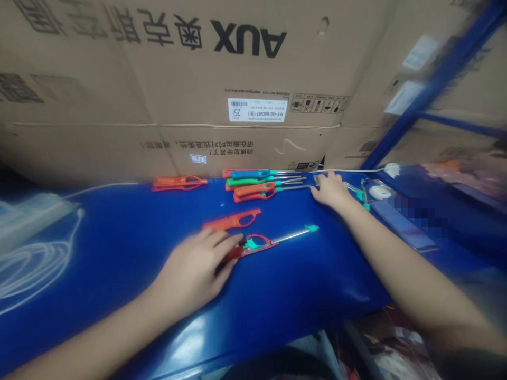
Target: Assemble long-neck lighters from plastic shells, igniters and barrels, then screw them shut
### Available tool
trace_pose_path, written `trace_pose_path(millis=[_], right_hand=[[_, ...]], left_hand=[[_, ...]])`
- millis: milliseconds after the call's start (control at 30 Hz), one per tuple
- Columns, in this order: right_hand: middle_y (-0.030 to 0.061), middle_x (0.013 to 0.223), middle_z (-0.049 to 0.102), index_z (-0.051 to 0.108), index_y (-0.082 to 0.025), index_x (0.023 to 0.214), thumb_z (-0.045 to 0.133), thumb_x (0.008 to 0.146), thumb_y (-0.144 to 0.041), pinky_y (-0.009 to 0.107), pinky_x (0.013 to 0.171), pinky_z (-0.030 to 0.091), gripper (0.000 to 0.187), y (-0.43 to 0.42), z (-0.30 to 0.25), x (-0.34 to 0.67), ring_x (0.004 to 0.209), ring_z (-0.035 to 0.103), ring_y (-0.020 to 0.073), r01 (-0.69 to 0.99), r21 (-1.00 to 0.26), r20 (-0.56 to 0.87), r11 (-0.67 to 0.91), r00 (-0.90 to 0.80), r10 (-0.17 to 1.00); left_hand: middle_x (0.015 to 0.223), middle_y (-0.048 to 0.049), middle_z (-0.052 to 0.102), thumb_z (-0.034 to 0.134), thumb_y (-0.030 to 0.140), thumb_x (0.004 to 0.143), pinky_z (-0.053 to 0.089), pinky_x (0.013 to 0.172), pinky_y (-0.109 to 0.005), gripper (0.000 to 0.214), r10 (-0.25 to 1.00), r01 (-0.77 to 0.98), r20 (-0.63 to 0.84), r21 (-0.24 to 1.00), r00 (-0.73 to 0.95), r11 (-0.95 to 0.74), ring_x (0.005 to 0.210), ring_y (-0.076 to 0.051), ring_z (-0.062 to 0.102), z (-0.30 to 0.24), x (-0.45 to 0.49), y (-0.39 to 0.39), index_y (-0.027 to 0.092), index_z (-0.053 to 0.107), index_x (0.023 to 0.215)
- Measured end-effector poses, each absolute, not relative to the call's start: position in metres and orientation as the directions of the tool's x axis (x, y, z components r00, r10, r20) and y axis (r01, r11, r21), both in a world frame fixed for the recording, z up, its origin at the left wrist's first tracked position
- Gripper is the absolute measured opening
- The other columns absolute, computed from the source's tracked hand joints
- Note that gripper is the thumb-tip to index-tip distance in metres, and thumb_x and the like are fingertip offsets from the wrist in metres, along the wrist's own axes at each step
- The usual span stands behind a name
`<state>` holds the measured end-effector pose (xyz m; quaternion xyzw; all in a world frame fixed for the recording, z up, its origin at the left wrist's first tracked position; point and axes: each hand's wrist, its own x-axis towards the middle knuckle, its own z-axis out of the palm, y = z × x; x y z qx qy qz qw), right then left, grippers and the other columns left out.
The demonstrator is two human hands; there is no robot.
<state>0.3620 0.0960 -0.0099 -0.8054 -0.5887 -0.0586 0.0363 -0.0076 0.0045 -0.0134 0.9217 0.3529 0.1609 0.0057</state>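
Observation:
My left hand [198, 264] is closed round the handle end of a red long-nosed lighter [253, 248], whose shell lies open with a green trigger inside. Its thin metal tube points right and carries a green piece at the tip. Just behind this hand lies a loose orange handle shell half [233, 219]. My right hand [333, 191] reaches to the back of the table, fingers apart and pointing down among small parts. What lies under its fingertips is partly hidden. Left of it rests a stack of long-nosed lighters [253, 182] in blue, green, orange and red.
Orange handle shells [178, 183] lie at the back left. A large cardboard box [158, 105] walls off the rear of the blue table [150, 221]. A coiled white cable [35, 269] is at left. On the right are small green-ended parts [362, 195] and a phone [404, 224].

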Motion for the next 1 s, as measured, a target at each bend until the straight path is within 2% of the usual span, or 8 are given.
trace_pose_path(millis=[167,267,433,567,667,833,933,1000], right_hand=[[0.0150,0.147,0.052,0.062,-0.019,0.132,0.041,0.097,-0.030,0.066,0.111,0.027,0.042,0.098,-0.014,0.367,0.135,0.041,0.0369,0.962,0.045,0.049,-0.268,0.265,0.963],[0.0135,0.136,0.062,0.066,-0.021,0.124,0.045,0.094,-0.024,0.065,0.112,0.023,0.037,0.097,-0.008,0.366,0.130,0.047,0.0335,0.967,0.060,0.038,-0.246,0.244,0.969],[0.0157,0.125,0.065,0.063,-0.018,0.124,0.051,0.092,-0.027,0.050,0.102,0.038,0.035,0.094,0.002,0.364,0.118,0.056,0.0319,0.960,0.078,0.083,-0.270,0.264,0.961],[0.0264,0.133,0.054,0.062,-0.007,0.123,0.053,0.094,-0.040,0.051,0.097,0.041,0.045,0.095,-0.005,0.358,0.125,0.047,0.0399,0.939,0.101,0.125,-0.330,0.317,0.940],[0.0284,0.132,0.052,0.065,-0.002,0.118,0.052,0.095,-0.034,0.050,0.098,0.041,0.041,0.095,-0.010,0.356,0.124,0.047,0.0401,0.933,0.110,0.142,-0.344,0.327,0.934],[0.0292,0.121,0.057,0.070,-0.002,0.105,0.052,0.093,-0.024,0.050,0.093,0.043,0.031,0.085,0.014,0.356,0.120,0.050,0.0432,0.941,0.104,0.194,-0.320,0.297,0.935],[0.0227,0.118,0.061,0.067,-0.007,0.108,0.052,0.095,-0.028,0.045,0.096,0.042,0.029,0.066,0.036,0.336,0.117,0.053,0.0371,0.973,0.091,0.235,-0.211,0.185,0.954],[0.0150,0.110,0.066,0.066,-0.012,0.104,0.055,0.096,-0.029,0.038,0.095,0.043,0.022,0.047,0.043,0.309,0.109,0.058,0.0287,0.996,0.018,0.237,0.085,-0.087,0.968]], left_hand=[[0.121,-0.0121,0.068,0.054,0.027,0.096,0.059,0.083,-0.043,0.035,0.679,0.651,0.232,0.194,0.697,-0.734,0.104,-0.029,0.067,-0.014,-0.009,0.007,0.023,0.063,0.130],[0.117,-0.0120,0.067,0.050,0.026,0.099,0.058,0.086,-0.043,0.033,0.665,0.615,0.218,0.256,0.714,-0.745,0.103,-0.027,0.066,-0.018,-0.008,0.009,0.021,0.062,0.130],[0.121,-0.0105,0.067,0.048,0.024,0.099,0.055,0.093,-0.045,0.033,0.635,0.587,0.219,0.247,0.741,-0.771,0.108,-0.027,0.063,-0.016,-0.008,0.009,0.023,0.062,0.129],[0.123,-0.0118,0.067,0.056,0.026,0.092,0.056,0.090,-0.049,0.038,0.668,0.652,0.196,0.145,0.718,-0.744,0.111,-0.032,0.062,-0.010,-0.012,0.009,0.024,0.063,0.130],[0.128,-0.0129,0.065,0.058,0.032,0.090,0.058,0.085,-0.050,0.044,0.706,0.696,0.153,0.117,0.692,-0.708,0.110,-0.035,0.062,-0.006,-0.014,0.009,0.022,0.061,0.133],[0.135,-0.0101,0.061,0.056,0.041,0.093,0.055,0.095,-0.050,0.047,0.758,0.736,0.134,0.179,0.639,-0.653,0.120,-0.033,0.059,0.008,-0.012,0.005,0.026,0.059,0.137],[0.133,-0.0101,0.060,0.052,0.042,0.097,0.055,0.096,-0.047,0.047,0.752,0.714,0.201,0.236,0.628,-0.660,0.118,-0.030,0.059,0.022,-0.009,-0.002,0.026,0.055,0.141],[0.136,-0.0096,0.058,0.052,0.043,0.098,0.053,0.100,-0.046,0.049,0.736,0.685,0.254,0.270,0.628,-0.677,0.121,-0.028,0.056,0.028,-0.008,-0.006,0.027,0.051,0.144]])
